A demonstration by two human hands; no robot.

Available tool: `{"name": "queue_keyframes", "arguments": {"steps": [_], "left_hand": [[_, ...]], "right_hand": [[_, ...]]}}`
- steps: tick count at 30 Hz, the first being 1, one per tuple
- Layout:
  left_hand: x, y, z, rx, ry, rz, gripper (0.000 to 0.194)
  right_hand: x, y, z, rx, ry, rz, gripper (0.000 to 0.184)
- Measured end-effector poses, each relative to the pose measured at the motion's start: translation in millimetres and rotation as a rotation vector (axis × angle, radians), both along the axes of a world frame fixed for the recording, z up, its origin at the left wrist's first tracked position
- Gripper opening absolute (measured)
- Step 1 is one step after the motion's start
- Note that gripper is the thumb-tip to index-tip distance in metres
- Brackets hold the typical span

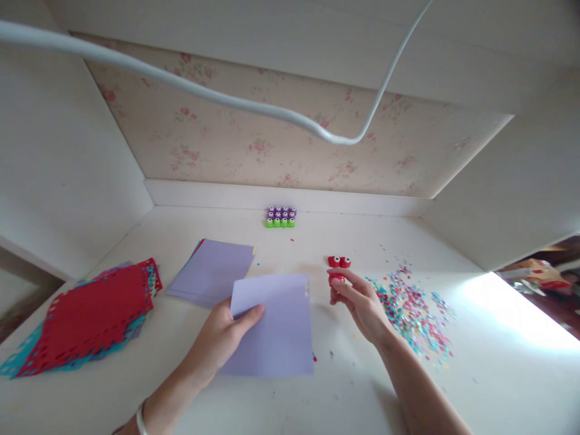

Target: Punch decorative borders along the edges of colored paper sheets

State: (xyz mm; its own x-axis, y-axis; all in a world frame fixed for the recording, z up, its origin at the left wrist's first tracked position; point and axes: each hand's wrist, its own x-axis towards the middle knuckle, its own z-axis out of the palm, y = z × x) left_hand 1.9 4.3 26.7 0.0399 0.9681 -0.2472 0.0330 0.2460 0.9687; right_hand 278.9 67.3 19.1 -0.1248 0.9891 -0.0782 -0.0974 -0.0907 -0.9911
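My left hand grips a sheet of lilac paper by its left side, thumb on top. A few small punched holes show near that sheet's upper right corner. Between the fingers and thumb of my right hand is a red craft punch, held a little to the right of the sheet and apart from it. Just beyond that hand, two more red craft punches stand side by side on the white table. My right hand's lower fingers are partly hidden.
Left of me lies a pile of red and blue punched sheets. A stack of lilac paper rests behind my left hand. Purple and green punches stand near the wall. Colourful paper bits lie scattered at right; a white cable crosses above.
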Motion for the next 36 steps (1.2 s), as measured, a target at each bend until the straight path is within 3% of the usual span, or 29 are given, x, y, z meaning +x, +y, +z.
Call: {"name": "queue_keyframes", "arguments": {"steps": [5, 9, 11, 14, 16, 22, 27, 32, 36], "left_hand": [[2.1, 1.8, -1.9, -0.023, 0.002, -0.005, 0.041], [1.3, 2.8, -3.7, -0.014, 0.018, -0.004, 0.042], [0.7, 2.6, -4.3, -0.010, 0.025, -0.006, 0.040], [0.1, 2.4, -4.2, -0.017, 0.016, -0.024, 0.039], [-0.2, 2.7, -3.2, -0.020, 0.009, -0.036, 0.040], [-1.1, 3.2, -0.7, -0.017, 0.036, -0.047, 0.040], [-0.1, 3.2, -1.8, -0.017, -0.015, -0.032, 0.040], [0.3, 4.1, -1.4, -0.004, -0.033, -0.016, 0.038], [-0.9, 5.9, -1.2, 0.019, -0.042, -0.015, 0.037]], "right_hand": [[16.7, 13.2, 5.8, 0.020, 0.051, -0.303, 0.062], [54.1, 34.7, 4.7, 0.065, -0.079, -0.454, 0.056], [76.0, 46.5, 4.3, 0.104, -0.309, -0.422, 0.048], [101.5, 61.3, 6.8, 0.138, -0.801, -0.205, 0.043], [110.5, 69.1, 9.6, 0.132, -0.987, -0.081, 0.038], [110.5, 92.3, 9.9, 0.150, -1.101, 0.107, 0.031], [102.4, 106.9, 2.5, 0.199, -1.102, 0.171, 0.028], [104.9, 108.7, 4.3, 0.193, -1.106, 0.140, 0.039], [99.6, 111.6, 17.0, 0.228, -1.154, 0.015, 0.034]]}}
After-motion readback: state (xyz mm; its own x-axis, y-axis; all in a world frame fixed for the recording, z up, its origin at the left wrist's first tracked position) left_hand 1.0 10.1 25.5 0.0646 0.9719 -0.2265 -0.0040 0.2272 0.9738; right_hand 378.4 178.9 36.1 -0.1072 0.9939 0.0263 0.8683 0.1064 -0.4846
